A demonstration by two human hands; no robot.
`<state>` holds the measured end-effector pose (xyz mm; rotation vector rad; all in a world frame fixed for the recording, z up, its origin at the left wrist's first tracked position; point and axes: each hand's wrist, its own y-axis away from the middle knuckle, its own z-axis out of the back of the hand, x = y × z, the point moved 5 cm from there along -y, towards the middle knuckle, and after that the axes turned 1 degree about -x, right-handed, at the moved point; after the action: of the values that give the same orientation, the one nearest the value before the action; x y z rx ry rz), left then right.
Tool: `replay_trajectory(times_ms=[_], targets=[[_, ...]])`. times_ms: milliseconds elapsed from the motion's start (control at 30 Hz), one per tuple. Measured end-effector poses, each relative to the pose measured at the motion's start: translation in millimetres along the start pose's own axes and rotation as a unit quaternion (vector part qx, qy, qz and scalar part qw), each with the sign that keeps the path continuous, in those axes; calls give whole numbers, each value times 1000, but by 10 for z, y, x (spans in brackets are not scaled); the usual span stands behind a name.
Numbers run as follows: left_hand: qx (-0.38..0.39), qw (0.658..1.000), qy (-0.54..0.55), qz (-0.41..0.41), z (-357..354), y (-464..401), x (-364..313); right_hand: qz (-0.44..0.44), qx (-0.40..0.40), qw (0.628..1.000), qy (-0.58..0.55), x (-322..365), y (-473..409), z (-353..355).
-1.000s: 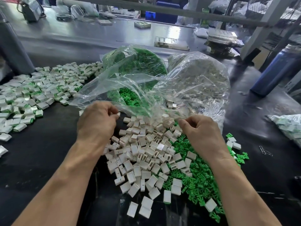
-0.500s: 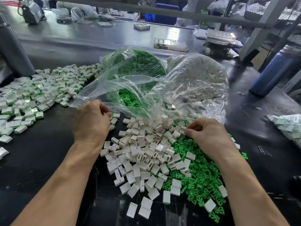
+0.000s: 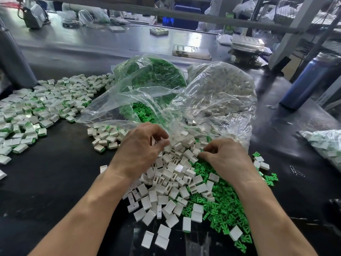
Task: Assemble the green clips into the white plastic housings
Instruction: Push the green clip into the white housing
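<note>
A heap of loose white housings lies on the black table, with a heap of green clips spread to its right. My left hand hovers over the far left of the housings, fingers loosely curled, with nothing seen in them. My right hand rests where the two heaps meet, its thumb and fingertips pinching a green clip, mostly hidden. Finished housings with green clips inside cover the table at the left.
Behind the heaps slump two clear bags, one of green clips and one of white housings. A blue bottle stands at the right, another bag of parts lies at the right edge, and a grey post rises at the left.
My left hand has moved right from the near end of the finished pieces to the white housings. My right hand has shifted left, its fingertips now at the border of the two heaps.
</note>
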<state>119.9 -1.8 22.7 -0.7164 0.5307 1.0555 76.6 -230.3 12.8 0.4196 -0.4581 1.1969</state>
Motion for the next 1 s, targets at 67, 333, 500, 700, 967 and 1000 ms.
replay_trajectory(times_ms=[67,333,500,700,967,1000], targets=[[23,1000,12,-6,-83,1,-49,2,-6,1000,-12,3,-3,-9],[56,991,-112,-38,-240,-34,-78,9,-25,998,-53,26,-8,-39],[74,991,-107,-20,-239,-35,-57,36,-60,994,-83,50,26,-8],[70,992,-107,-4,-216,-20,-21,65,-91,984,-137,100,55,17],[63,993,-100,-5,-186,-11,-41,62,-117,966,-222,110,59,22],[52,995,-86,-6,-178,-11,-43,60,-118,964,-231,108,60,20]])
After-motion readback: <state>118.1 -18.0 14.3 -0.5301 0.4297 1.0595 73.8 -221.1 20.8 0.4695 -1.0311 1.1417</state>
